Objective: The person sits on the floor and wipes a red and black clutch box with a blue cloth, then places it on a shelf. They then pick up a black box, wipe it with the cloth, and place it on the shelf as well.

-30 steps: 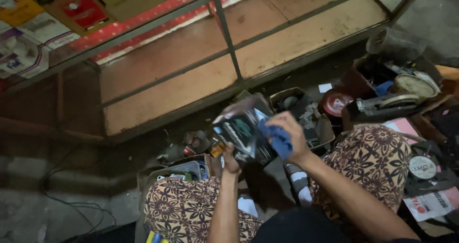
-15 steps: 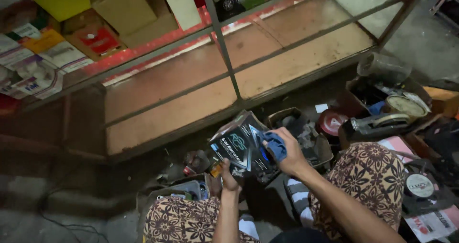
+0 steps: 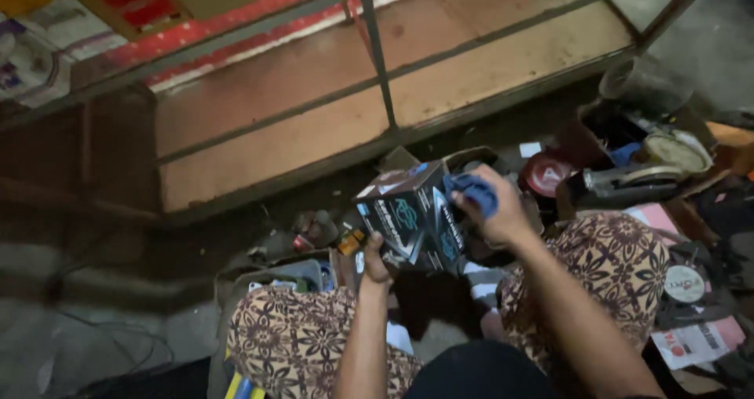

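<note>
The left hand grips the lower near corner of a dark printed box, thumb up along its front face, holding it tilted between the knees. The right hand is closed around a bunched blue cloth, pressed against the upper right edge of the box, so the box sits between the two hands and touches both. The step in hand looks like wiping the box; to do it well, the lower grip should stay firm so the carton does not twist under the strokes, and the cloth should run flat along each face, with the box turned to bring round the sides now hidden. Below the hands are the patterned trousers. Just right of the cloth hand lies a round red lid, and further right a heap of tools and tins. Beyond the box stands an empty glass-fronted cabinet with wooden shelves.
</note>
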